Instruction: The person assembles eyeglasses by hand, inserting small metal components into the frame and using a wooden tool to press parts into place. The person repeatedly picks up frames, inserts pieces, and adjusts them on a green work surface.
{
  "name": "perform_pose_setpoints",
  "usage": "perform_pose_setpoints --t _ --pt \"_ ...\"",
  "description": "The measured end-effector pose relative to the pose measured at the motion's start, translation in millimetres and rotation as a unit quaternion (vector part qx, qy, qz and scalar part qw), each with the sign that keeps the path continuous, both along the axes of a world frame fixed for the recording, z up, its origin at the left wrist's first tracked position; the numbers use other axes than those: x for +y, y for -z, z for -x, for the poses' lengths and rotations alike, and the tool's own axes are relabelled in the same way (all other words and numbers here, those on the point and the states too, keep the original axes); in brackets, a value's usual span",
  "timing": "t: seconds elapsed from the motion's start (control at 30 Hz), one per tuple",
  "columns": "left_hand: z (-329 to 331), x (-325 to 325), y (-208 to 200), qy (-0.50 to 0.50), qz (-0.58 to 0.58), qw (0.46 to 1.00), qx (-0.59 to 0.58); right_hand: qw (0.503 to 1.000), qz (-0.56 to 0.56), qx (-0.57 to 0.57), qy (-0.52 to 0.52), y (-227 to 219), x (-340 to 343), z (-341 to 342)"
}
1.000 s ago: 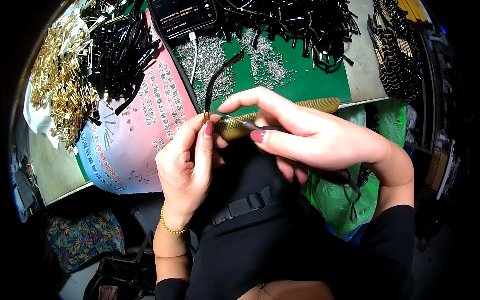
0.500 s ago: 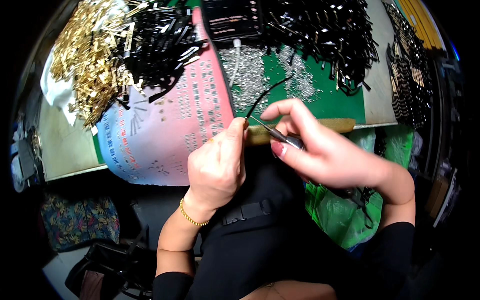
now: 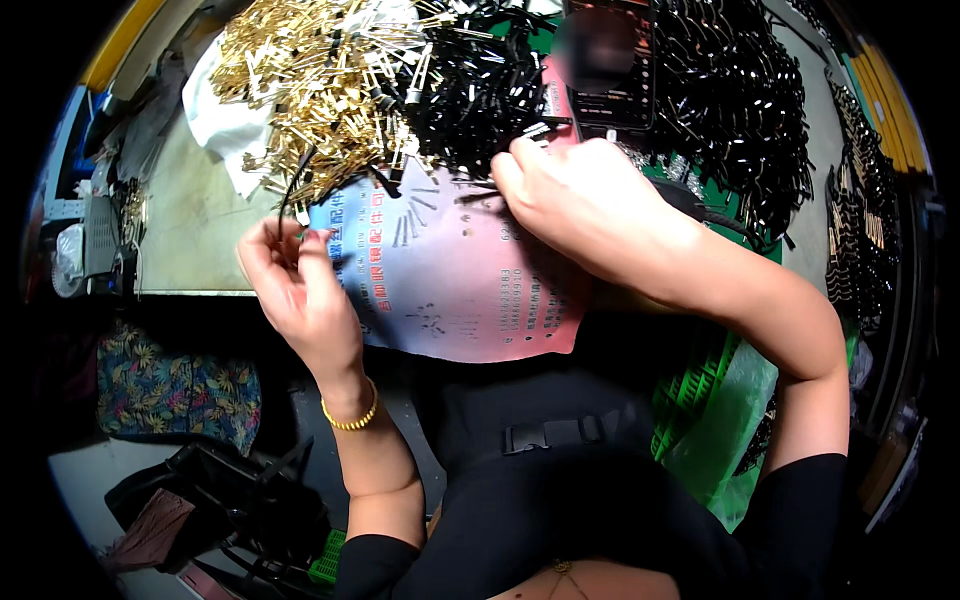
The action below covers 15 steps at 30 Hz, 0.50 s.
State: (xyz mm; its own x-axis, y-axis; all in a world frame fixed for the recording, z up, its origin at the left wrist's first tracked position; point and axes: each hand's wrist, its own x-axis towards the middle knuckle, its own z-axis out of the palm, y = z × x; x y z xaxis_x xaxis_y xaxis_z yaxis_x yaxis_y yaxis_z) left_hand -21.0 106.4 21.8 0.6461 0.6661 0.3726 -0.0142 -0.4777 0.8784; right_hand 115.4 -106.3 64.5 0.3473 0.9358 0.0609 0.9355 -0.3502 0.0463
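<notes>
My left hand [image 3: 300,275] is closed on a thin, curved black eyeglass temple [image 3: 293,185], which stands up from the fingertips beside the gold pile. My right hand [image 3: 575,200] is at the near edge of a heap of black temples [image 3: 480,100], its fingers pinched together. What lies between its fingertips is hard to make out. Gold metal hinge pieces [image 3: 310,80] are heaped at the left of the black ones. Both hands are over a printed pink and blue mat [image 3: 450,300]. Whether the right hand still has the screwdriver in its palm is hidden.
A phone [image 3: 612,70] with a lit screen lies at the back, a cable plugged into its near end. Right of it is another mound of glossy black temples [image 3: 735,110]. A white cloth [image 3: 225,120] lies at the left. Below the table stands a green crate [image 3: 690,400].
My hands have parted from the middle. The left has moved left with the black temple. The right has moved up to the black heap, and its screwdriver no longer shows.
</notes>
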Motion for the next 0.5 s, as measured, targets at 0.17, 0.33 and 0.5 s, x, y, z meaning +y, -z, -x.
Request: perform_pose_setpoints --t 0.17,0.33,0.5 --pt "-29.2 24.2 -10.9 -0.024 -0.146 0.982 0.121 0.987 -0.068 0.149 -0.008 -23.6 -24.9 9.4" --pt "-34.2 60.6 -19.4 0.009 -0.335 0.92 0.202 0.894 -0.155 0.412 0.089 -43.6 -77.7 27.2" --pt "-46.5 64.9 -12.6 0.069 -0.374 0.914 0.144 0.766 -0.21 0.537 0.282 -45.6 -129.4 53.0"
